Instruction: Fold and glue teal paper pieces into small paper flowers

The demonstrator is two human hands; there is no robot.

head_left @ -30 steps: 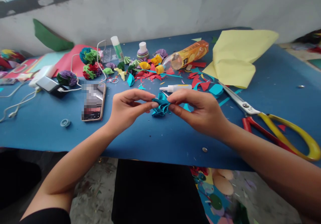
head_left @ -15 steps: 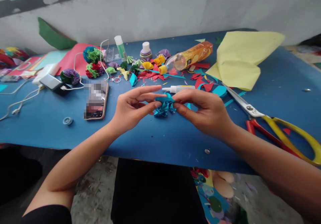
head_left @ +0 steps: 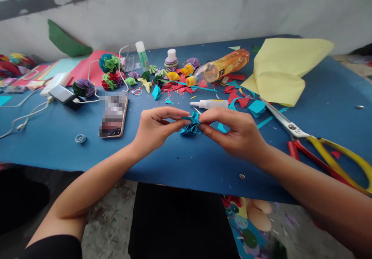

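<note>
A small teal folded-paper flower [head_left: 190, 125] hangs just above the blue table [head_left: 188, 162] near its front edge. My left hand [head_left: 155, 129] pinches its left side between thumb and fingers. My right hand [head_left: 234, 133] pinches its right side, fingers curled. Behind the hands lies a small white glue bottle [head_left: 209, 103] with its tip to the left.
A phone [head_left: 113, 115] lies left of my left hand. Big yellow-and-red-handled scissors [head_left: 316, 144] lie at the right, a yellow paper sheet [head_left: 283, 71] behind them. Paper scraps, finished paper flowers [head_left: 110, 73], a glue stick [head_left: 142, 55], an orange bottle [head_left: 222, 65] and charger cables crowd the back.
My left index finger, stretched out half a second ago, has curled back onto the flower. Both hands stay at the same spot with the flower.
</note>
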